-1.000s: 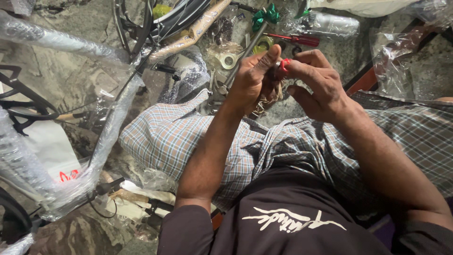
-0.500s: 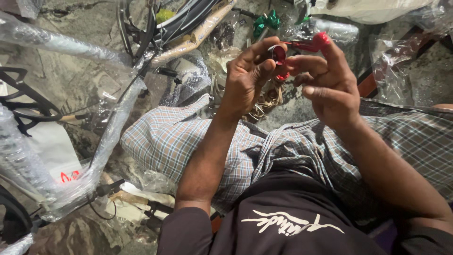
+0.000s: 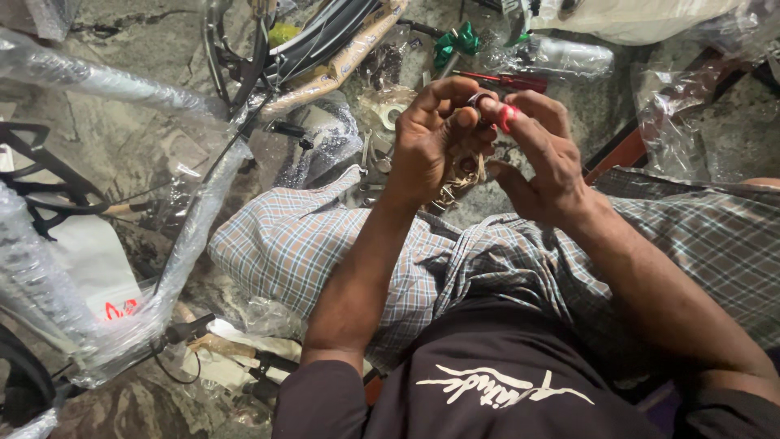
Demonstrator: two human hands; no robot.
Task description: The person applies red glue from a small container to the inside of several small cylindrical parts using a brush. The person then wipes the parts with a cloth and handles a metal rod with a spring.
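Note:
My left hand (image 3: 435, 138) and my right hand (image 3: 543, 154) meet in front of me above my knees. Between their fingertips sits a small part: a dark metal ring (image 3: 477, 99) against my left fingers and a small red piece (image 3: 505, 118) pinched by my right thumb and forefinger. A bunch of small brass-coloured metal parts (image 3: 461, 175) hangs under my left palm. Below my forearms lies my checked cloth (image 3: 284, 244) over my legs.
A plastic-wrapped bicycle frame (image 3: 195, 228) slants across the left. A wheel rim and tyre (image 3: 317, 41) lie at the top. A red-handled screwdriver (image 3: 512, 80), green ribbon (image 3: 455, 41), crumpled plastic wrap (image 3: 682, 106) and a white bag (image 3: 642, 16) lie on the stone floor.
Both hands have shifted slightly and turned the small part between the fingertips. The red piece now shows under my right forefinger instead of above it.

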